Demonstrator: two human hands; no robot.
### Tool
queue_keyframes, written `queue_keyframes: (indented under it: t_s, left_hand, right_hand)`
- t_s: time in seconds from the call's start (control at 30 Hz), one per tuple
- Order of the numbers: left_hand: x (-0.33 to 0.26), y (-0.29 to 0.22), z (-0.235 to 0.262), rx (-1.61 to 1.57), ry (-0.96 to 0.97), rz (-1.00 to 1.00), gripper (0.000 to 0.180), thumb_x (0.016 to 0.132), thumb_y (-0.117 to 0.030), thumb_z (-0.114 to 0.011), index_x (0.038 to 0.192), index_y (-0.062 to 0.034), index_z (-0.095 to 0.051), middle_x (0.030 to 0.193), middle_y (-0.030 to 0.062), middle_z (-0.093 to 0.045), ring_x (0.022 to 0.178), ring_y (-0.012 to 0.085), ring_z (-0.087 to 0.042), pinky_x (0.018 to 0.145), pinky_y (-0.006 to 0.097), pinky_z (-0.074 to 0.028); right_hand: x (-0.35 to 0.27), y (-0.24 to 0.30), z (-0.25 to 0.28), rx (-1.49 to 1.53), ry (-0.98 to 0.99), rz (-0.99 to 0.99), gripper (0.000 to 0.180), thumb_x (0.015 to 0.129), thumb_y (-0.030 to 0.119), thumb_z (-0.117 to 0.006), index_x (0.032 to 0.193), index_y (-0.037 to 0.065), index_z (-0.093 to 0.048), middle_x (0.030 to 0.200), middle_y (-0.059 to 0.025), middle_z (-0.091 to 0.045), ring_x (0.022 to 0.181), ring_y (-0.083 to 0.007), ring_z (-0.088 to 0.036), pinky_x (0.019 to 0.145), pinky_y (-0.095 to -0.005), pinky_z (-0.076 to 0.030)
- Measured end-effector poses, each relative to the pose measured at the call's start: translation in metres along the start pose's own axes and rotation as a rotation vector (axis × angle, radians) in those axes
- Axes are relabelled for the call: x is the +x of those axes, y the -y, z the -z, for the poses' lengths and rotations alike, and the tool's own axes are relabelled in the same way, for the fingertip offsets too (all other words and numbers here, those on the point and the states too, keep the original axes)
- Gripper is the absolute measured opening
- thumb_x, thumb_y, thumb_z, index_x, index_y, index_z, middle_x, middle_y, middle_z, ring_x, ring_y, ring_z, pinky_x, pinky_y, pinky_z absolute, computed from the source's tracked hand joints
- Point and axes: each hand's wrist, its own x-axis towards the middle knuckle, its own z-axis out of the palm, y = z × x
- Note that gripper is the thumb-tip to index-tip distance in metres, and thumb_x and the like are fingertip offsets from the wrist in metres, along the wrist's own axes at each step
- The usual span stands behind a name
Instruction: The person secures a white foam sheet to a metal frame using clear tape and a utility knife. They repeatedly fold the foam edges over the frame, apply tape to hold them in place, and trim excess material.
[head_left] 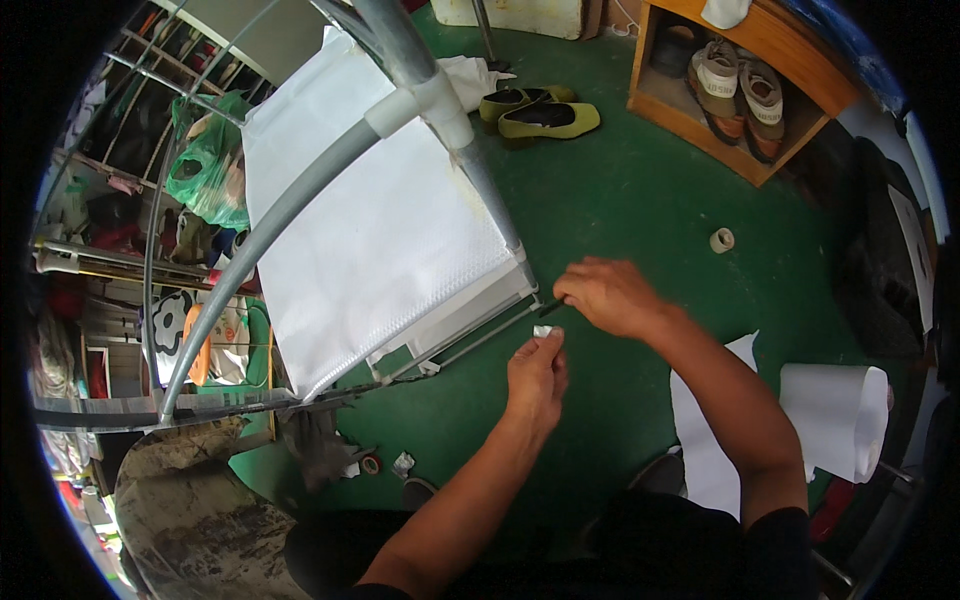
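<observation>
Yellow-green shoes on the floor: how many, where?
2. The nearer shoe lies on the green floor, beyond the right hand; the farther shoe is just behind, partly covered by it. Others hidden elsewhere can't be ruled out.

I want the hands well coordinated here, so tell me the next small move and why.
Probably raise the small white piece in the left hand to the near corner of the metal frame: the piece is pinched just below it, and the right hand is already at that corner, though its grip is unclear.
</observation>
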Motion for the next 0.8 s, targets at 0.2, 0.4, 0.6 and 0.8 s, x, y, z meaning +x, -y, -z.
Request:
queue_keyframes:
  t_s: [0.2, 0.4, 0.6, 0.8]
  left_hand:
    - [0.005, -0.011, 0.017, 0.448, 0.032, 0.048, 0.016, 0.095, -0.023, -0.066, 0.088, -0.0099, -0.061, 0.068, -0.0002, -0.053, 0.055, 0.0083, -0.043, 0.047, 0.024, -0.030]
    - [-0.003, -0.040, 0.004, 0.311, 0.072, -0.705, 0.006, 0.099, -0.010, -0.061, 0.095, -0.0054, -0.061, 0.071, -0.0011, -0.054, 0.058, 0.0056, -0.045, 0.051, 0.021, -0.033]
    - [-0.055, -0.083, -0.041, 0.099, 0.132, -0.871, 0.021, 0.104, -0.024, -0.056, 0.102, -0.0042, -0.061, 0.067, 0.0002, -0.051, 0.050, 0.0068, -0.035, 0.046, 0.023, -0.027]
    - [-0.066, -0.098, -0.050, -0.053, 0.086, -0.644, 0.028, 0.104, -0.029, -0.056, 0.104, -0.0016, -0.064, 0.075, 0.0043, -0.062, 0.051, 0.0070, -0.037, 0.047, 0.022, -0.027]
  right_hand:
    - [-0.047, -0.033, -0.058, -0.174, 0.310, -0.124, 0.011, 0.092, 0.015, -0.060, 0.097, 0.012, -0.069, 0.102, -0.0069, -0.068, 0.095, -0.0312, -0.065, 0.079, -0.0465, -0.053]
    - [-0.005, 0.015, 0.021, 0.299, -0.158, -0.162, 0.016, 0.089, 0.018, -0.068, 0.100, 0.007, -0.066, 0.104, -0.0112, -0.066, 0.089, -0.0278, -0.067, 0.076, -0.0425, -0.053]
    - [0.034, 0.066, 0.060, 0.563, -0.395, 0.003, 0.018, 0.087, 0.010, -0.070, 0.101, 0.000, -0.064, 0.099, -0.0127, -0.067, 0.082, -0.0272, -0.068, 0.068, -0.0376, -0.053]
    - [0.037, 0.070, 0.056, 0.556, -0.394, -0.014, 0.014, 0.087, 0.006, -0.068, 0.098, 0.000, -0.063, 0.095, -0.0147, -0.067, 0.081, -0.0296, -0.068, 0.068, -0.0388, -0.053]
